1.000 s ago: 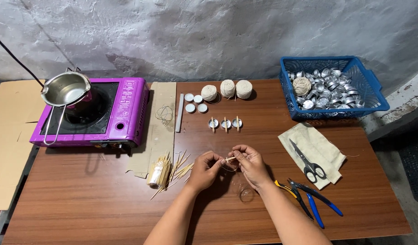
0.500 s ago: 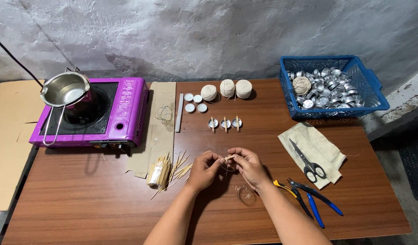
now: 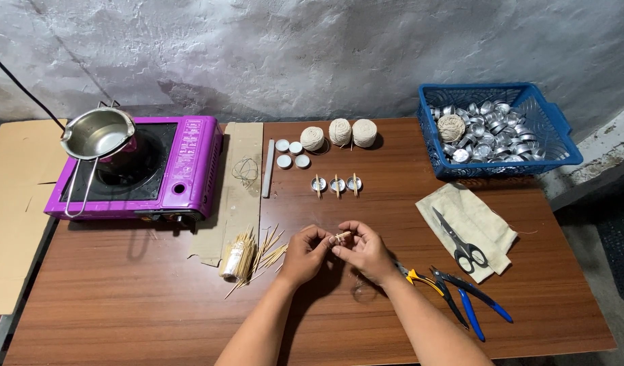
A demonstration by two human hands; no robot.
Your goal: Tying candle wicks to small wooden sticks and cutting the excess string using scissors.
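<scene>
My left hand [image 3: 304,254] and right hand [image 3: 361,252] meet over the near middle of the brown wooden tabletop [image 3: 122,298], fingers [image 3: 342,243] of both pinched narrow on a short pale wooden stick [image 3: 342,236] with what looks like a thin thread around it; the thread itself is too fine to make out. The stick sits in the air between my fingertips, just above the wood.

As I judge it, the grip is small and both hands crowd the same spot, so a slip of either pinch could drop the stick or let the thread slacken and unwind.

Just left of my left hand lies the loose heap of pale wooden sticks [image 3: 247,254]; just right of my right wrist are the yellow- and blue-handled pliers [image 3: 454,291], then black scissors [image 3: 458,242] on a cream cloth [image 3: 491,227]. Farther off stand three small metal cups with sticks across them [image 3: 336,184], three balls of cream string [image 3: 339,133], a blue plastic basket of metal cups [image 3: 563,152] at far right and a purple portable stove [image 3: 190,176] at far left.

Against a second ago, my right hand has drawn in closer to the left and lower, now covering more of the pliers' tips; all else lies as it did.
</scene>
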